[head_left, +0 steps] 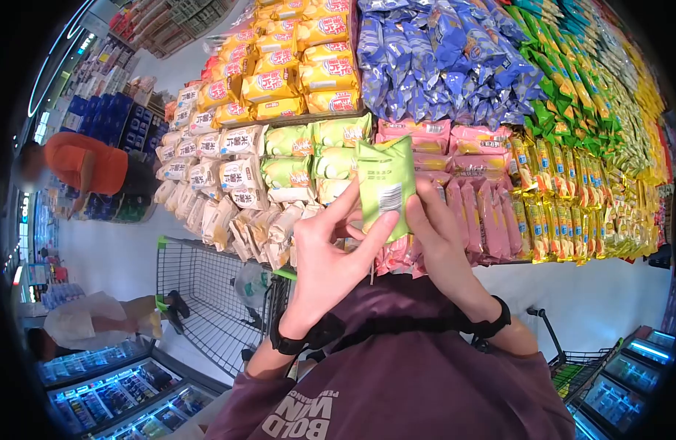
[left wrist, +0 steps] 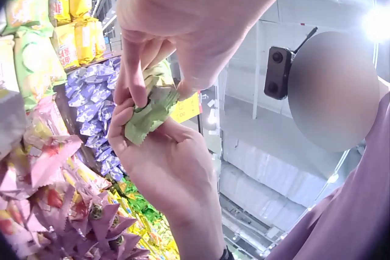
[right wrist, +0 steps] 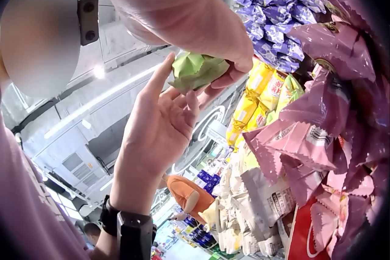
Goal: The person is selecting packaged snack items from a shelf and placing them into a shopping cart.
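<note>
A light green snack packet is held up between both hands over the front of the display, its barcode side facing up in the head view. My left hand grips its left edge, with the thumb lying across the lower part near the barcode. On the other side my right hand pinches the packet's right edge between thumb and fingers. The left wrist view shows the crimped end of the green packet sticking out between the two hands. Behind the packet lie green packets and pink packets.
White packets, yellow packets, blue packets and gold packets fill the display. A shopping cart stands at the left. A person in an orange shirt is beyond it, and another cart is at the right.
</note>
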Motion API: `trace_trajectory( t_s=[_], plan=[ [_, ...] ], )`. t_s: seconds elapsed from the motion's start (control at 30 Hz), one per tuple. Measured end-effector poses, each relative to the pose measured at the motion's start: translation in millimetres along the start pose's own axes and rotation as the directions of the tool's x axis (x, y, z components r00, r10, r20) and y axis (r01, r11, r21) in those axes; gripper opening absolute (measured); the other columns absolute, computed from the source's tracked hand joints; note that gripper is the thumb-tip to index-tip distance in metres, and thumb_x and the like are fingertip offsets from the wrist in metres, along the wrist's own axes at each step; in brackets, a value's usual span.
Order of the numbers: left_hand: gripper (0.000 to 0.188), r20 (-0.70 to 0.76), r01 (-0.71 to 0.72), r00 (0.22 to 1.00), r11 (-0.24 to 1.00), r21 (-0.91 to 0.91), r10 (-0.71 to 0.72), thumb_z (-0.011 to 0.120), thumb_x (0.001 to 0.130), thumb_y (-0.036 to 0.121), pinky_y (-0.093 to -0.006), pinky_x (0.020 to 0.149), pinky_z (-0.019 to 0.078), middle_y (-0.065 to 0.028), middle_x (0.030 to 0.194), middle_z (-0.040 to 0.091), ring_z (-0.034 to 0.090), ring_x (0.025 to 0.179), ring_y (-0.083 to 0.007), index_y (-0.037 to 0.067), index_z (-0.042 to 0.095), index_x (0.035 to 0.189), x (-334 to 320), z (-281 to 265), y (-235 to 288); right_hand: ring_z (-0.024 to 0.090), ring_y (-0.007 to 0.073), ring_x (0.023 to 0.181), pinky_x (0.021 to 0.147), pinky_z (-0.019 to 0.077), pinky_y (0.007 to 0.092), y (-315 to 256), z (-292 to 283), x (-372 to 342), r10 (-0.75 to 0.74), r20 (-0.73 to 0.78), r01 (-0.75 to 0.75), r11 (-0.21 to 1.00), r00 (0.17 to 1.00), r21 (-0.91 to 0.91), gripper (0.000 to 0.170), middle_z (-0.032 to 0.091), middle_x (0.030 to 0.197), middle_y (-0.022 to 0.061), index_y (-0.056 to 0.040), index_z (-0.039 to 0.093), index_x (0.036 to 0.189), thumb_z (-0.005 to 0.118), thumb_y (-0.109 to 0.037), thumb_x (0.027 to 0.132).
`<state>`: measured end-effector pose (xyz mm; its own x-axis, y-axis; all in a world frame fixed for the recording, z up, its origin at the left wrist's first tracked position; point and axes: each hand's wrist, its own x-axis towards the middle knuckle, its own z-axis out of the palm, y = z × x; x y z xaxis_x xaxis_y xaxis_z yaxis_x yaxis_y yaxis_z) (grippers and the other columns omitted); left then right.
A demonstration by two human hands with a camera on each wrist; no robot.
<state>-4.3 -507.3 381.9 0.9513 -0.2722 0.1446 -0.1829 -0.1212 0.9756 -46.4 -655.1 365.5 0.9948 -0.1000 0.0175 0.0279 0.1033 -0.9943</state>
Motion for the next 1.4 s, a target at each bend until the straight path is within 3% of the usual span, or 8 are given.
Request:
trace_trajectory(
  t_s=[0.2,0.33,0.47,0.6,0.93,1.03,1.2,1.4],
  plan=[
    [0.062,0.014,-0.14,0.99,0.942,0.305,0.143,0.08,0.071,0.011,-0.0224,0.062,0.0513,-0.0037,0.075,0.064,0.06,0.067,-0.0061,-0.006,0.059,0.126,-0.8,-3.5,11.0,0.055,0.011,0.109,0.095,0.0441,0.0283,3.6,6.8,-0.8,0.119,0.003,-0.113,0.932,0.993,0.344,0.037,0.057,0.119,0.0065,-0.0008,0.043,0.135,0.032,-0.023,0.107],
    [0.065,0.005,-0.191,0.98,0.926,0.326,0.2,0.084,0.068,0.018,-0.0254,0.059,0.0522,-0.0138,0.087,0.07,0.062,0.061,-0.0113,-0.007,0.061,0.123,0.4,-4.5,12.4,0.055,0.0108,0.109,0.095,0.0443,0.0279,6.0,7.5,-2.3,0.129,0.019,-0.128,0.932,0.991,0.338,0.035,0.057,0.118,0.0065,-0.0013,0.044,0.133,0.032,-0.022,0.107],
    [0.06,0.001,-0.166,0.985,0.94,0.298,0.173,0.082,0.07,0.013,-0.0255,0.066,0.0525,-0.009,0.085,0.067,0.064,0.071,-0.0116,-0.006,0.061,0.122,-2.3,-7.3,11.6,0.054,0.0109,0.11,0.094,0.0445,0.0286,2.2,2.8,-3.7,0.179,0.031,-0.181,0.953,0.983,0.245,0.032,0.057,0.119,0.0065,-0.0016,0.045,0.132,0.038,-0.018,0.106],
    [0.057,-0.007,-0.211,0.976,0.948,0.24,0.218,0.083,0.071,0.012,-0.0295,0.074,0.0532,-0.0161,0.098,0.069,0.067,0.082,-0.0184,-0.006,0.06,0.12,1.3,-13.3,1.9,0.054,0.0124,0.112,0.095,0.0441,0.0308,2.2,7.4,-1.5,-0.118,0.029,0.112,0.981,0.993,0.158,0.032,0.055,0.121,0.0068,-0.0011,0.046,0.131,0.051,-0.007,0.099],
    [0.043,0.074,-0.254,0.966,0.965,0.059,0.249,0.078,0.073,0.0,-0.0318,0.091,0.0478,-0.0133,0.109,0.068,0.065,0.103,-0.0214,-0.002,0.064,0.113,9.9,-24.6,1.4,0.055,0.016,0.114,0.1,0.0416,0.0316,2.6,0.2,3.8,-0.215,0.067,0.218,0.975,0.974,-0.037,0.046,0.053,0.123,0.0092,-0.0004,0.047,0.129,0.066,0.0,0.087],
    [0.043,0.1,-0.206,0.975,0.976,0.076,0.198,0.077,0.075,-0.002,-0.0309,0.092,0.0472,-0.0122,0.11,0.067,0.063,0.104,-0.018,-0.003,0.061,0.115,7.7,-27.5,2.4,0.059,0.015,0.103,0.091,0.0459,0.0303,3.0,-0.8,4.7,-0.244,0.042,0.247,0.962,0.969,-0.114,0.046,0.058,0.114,0.0089,-0.0015,0.051,0.126,0.07,-0.005,0.085],
    [0.052,0.227,0.128,0.973,0.901,-0.415,-0.034,0.073,0.081,-0.005,-0.0307,0.092,0.049,-0.0123,0.119,0.062,0.061,0.107,-0.0157,-0.004,0.048,0.127,10.1,-30.5,-5.5,0.061,0.0105,0.079,0.069,0.0492,0.0266,-5.9,-5.2,4.4,-0.125,0.037,0.13,0.974,0.991,-0.188,0.045,0.063,0.099,0.0063,-0.0041,0.06,0.121,0.078,-0.012,0.08],
    [0.06,0.306,0.358,0.932,0.637,-0.683,-0.195,0.065,0.087,-0.005,-0.0328,0.094,0.0502,-0.0118,0.126,0.057,0.06,0.111,-0.0193,-0.002,0.037,0.139,11.6,-31.7,-6.0,0.059,0.011,0.072,0.066,0.0484,0.026,-11.4,-0.5,7.5,-0.383,0.044,0.38,0.887,0.923,-0.262,0.059,0.064,0.092,0.0055,-0.0048,0.059,0.125,0.084,-0.019,0.073]
  ],
)
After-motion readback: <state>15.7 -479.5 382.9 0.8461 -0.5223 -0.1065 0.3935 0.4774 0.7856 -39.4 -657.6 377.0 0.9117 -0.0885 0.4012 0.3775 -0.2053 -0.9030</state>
